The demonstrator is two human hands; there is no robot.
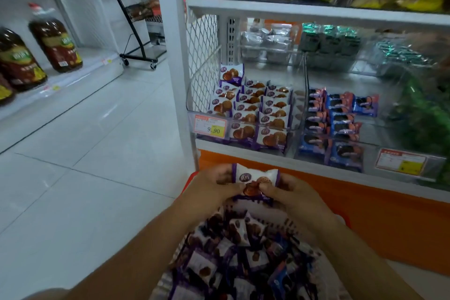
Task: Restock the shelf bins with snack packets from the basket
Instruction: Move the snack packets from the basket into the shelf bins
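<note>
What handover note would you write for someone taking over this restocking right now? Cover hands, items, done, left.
Hands: left hand and right hand both pinch one purple-and-white packet above the basket.
Done: the left bin has rows of matching packets, with some room at the back.
Left: the basket holds many more packets. Place the held one, then keep restocking.
</note>
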